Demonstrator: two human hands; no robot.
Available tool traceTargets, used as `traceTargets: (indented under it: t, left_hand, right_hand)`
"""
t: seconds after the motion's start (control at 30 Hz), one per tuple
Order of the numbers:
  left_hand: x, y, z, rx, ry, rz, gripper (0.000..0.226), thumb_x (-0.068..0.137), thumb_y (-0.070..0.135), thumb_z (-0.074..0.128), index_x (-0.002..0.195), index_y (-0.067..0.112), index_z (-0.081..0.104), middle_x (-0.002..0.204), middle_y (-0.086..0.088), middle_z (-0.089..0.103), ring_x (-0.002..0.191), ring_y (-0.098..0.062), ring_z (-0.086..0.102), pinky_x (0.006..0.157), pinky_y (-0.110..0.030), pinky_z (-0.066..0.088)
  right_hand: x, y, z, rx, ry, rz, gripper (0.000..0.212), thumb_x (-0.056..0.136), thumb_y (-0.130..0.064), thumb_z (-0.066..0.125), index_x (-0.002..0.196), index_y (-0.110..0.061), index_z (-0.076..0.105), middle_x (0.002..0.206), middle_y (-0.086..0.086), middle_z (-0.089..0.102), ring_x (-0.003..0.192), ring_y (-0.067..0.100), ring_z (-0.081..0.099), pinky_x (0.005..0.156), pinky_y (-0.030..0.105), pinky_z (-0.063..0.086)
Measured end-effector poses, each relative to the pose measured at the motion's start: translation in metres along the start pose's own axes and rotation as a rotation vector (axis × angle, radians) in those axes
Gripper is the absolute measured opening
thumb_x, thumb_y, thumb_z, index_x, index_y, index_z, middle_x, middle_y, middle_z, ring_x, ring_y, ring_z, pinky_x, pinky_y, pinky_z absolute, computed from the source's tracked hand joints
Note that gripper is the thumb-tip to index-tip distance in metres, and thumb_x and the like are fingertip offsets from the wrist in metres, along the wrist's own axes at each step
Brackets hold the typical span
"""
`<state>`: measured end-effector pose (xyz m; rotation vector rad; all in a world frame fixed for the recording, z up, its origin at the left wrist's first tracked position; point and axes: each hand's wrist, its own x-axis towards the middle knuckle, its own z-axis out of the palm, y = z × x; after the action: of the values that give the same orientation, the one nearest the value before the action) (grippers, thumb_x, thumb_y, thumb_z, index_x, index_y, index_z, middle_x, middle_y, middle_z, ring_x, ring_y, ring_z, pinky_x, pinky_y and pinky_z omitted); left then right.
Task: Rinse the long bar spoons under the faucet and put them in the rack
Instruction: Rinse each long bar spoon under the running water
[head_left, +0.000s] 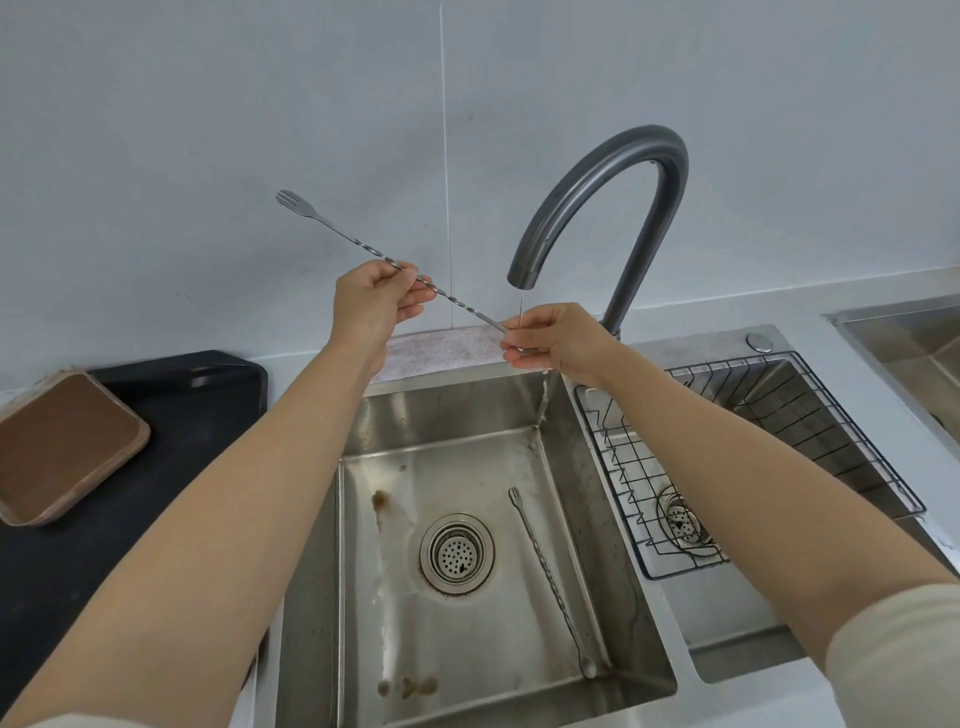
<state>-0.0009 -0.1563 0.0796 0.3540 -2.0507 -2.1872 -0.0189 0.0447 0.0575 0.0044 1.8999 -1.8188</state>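
A long twisted bar spoon (457, 303) with a small fork at its upper left end slants across the air above the sink. My left hand (371, 306) pinches its middle. My right hand (558, 340) closes around its lower end, hiding the bowl, right under the spout of the dark grey faucet (613, 208). A thin stream of water falls onto my right hand and runs down into the left sink basin (363, 519). A second bar spoon (550, 582) lies on that basin's floor, fork end away from me. The black wire rack (789, 447) sits in the right basin.
A round drain strainer (457, 553) sits in the middle of the left basin, with brown stains near it. A folded white cloth (436, 353) lies behind the sink. On the left, a brown tray (67, 441) rests on a black board (156, 467). Another sink edge (904, 343) shows far right.
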Motion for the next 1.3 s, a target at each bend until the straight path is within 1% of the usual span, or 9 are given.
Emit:
traceTargets:
  t: [0.17, 0.33, 0.43, 0.57, 0.7, 0.8, 1.1, 1.2, 1.3]
  left_hand:
    - [-0.001, -0.001, -0.002, -0.021, 0.023, 0.0, 0.026, 0.093, 0.007, 0.05, 0.07, 0.016, 0.056, 0.065, 0.005, 0.067, 0.053, 0.001, 0.067, 0.053, -0.01, 0.052]
    - [-0.004, -0.006, -0.002, -0.019, 0.038, 0.002, 0.025, 0.093, 0.007, 0.05, 0.069, 0.016, 0.055, 0.072, 0.001, 0.064, 0.052, 0.002, 0.066, 0.054, -0.01, 0.052]
    - [-0.005, -0.008, -0.001, -0.037, 0.091, 0.005, 0.026, 0.091, 0.007, 0.051, 0.068, 0.016, 0.055, 0.066, 0.004, 0.064, 0.052, 0.001, 0.067, 0.054, -0.012, 0.052]
    - [-0.009, -0.01, 0.002, -0.044, 0.109, 0.006, 0.025, 0.092, 0.006, 0.05, 0.069, 0.016, 0.052, 0.07, -0.002, 0.061, 0.048, 0.001, 0.065, 0.053, -0.011, 0.053]
    - [-0.01, -0.015, 0.008, -0.037, 0.107, -0.003, 0.025, 0.091, 0.007, 0.053, 0.067, 0.014, 0.049, 0.067, -0.004, 0.06, 0.045, 0.001, 0.065, 0.05, -0.012, 0.053]
    - [-0.012, -0.018, 0.014, -0.028, 0.096, -0.021, 0.024, 0.09, 0.008, 0.054, 0.067, 0.015, 0.049, 0.067, -0.004, 0.06, 0.045, 0.001, 0.065, 0.052, -0.014, 0.053]
    - [-0.017, -0.02, 0.035, -0.004, 0.043, -0.017, 0.022, 0.091, 0.007, 0.054, 0.071, 0.014, 0.051, 0.068, -0.004, 0.062, 0.045, 0.001, 0.065, 0.05, -0.011, 0.054]
    - [-0.015, -0.018, 0.031, 0.012, 0.046, -0.008, 0.021, 0.091, 0.008, 0.053, 0.071, 0.014, 0.051, 0.069, -0.004, 0.062, 0.045, 0.001, 0.065, 0.05, -0.011, 0.054]
    - [-0.012, -0.014, 0.023, 0.008, 0.06, -0.002, 0.023, 0.092, 0.007, 0.052, 0.069, 0.013, 0.05, 0.069, -0.006, 0.061, 0.044, 0.0, 0.065, 0.05, -0.012, 0.054]
  right_hand:
    - [-0.003, 0.003, 0.003, 0.006, 0.116, 0.032, 0.015, 0.079, -0.003, 0.069, 0.066, -0.008, 0.062, 0.049, -0.003, 0.065, 0.041, 0.005, 0.061, 0.05, 0.017, 0.056]
    - [-0.002, 0.012, 0.005, 0.092, 0.134, 0.011, 0.012, 0.081, 0.0, 0.066, 0.072, -0.007, 0.063, 0.047, -0.005, 0.064, 0.041, 0.003, 0.06, 0.052, 0.016, 0.056]
    - [-0.002, 0.015, 0.006, 0.099, 0.109, -0.015, 0.011, 0.08, 0.005, 0.065, 0.087, -0.003, 0.067, 0.065, 0.002, 0.065, 0.052, 0.006, 0.064, 0.06, 0.015, 0.058]
    - [-0.003, 0.016, 0.005, 0.033, 0.052, -0.009, 0.013, 0.081, 0.005, 0.063, 0.088, -0.004, 0.067, 0.077, 0.007, 0.064, 0.056, 0.005, 0.066, 0.065, 0.016, 0.058]
    - [-0.006, 0.018, 0.003, -0.03, 0.04, 0.001, 0.012, 0.091, -0.005, 0.054, 0.084, -0.009, 0.063, 0.077, 0.007, 0.064, 0.05, 0.003, 0.065, 0.063, 0.019, 0.058]
    - [-0.007, 0.019, 0.002, -0.058, 0.061, 0.006, 0.018, 0.094, -0.01, 0.05, 0.078, -0.009, 0.06, 0.072, 0.008, 0.06, 0.042, 0.002, 0.059, 0.052, 0.015, 0.055]
    - [-0.004, 0.007, 0.01, -0.307, 0.154, -0.039, 0.025, 0.086, -0.023, 0.064, 0.063, -0.014, 0.057, 0.057, 0.001, 0.054, 0.037, 0.003, 0.042, 0.04, 0.012, 0.036]
    - [-0.003, 0.006, 0.01, -0.288, 0.156, -0.041, 0.025, 0.086, -0.022, 0.064, 0.063, -0.012, 0.059, 0.055, 0.001, 0.055, 0.035, 0.002, 0.042, 0.04, 0.012, 0.037]
    - [-0.003, 0.006, 0.009, -0.218, 0.093, -0.042, 0.019, 0.086, -0.014, 0.063, 0.068, -0.01, 0.063, 0.059, 0.001, 0.061, 0.04, 0.003, 0.049, 0.046, 0.013, 0.045]
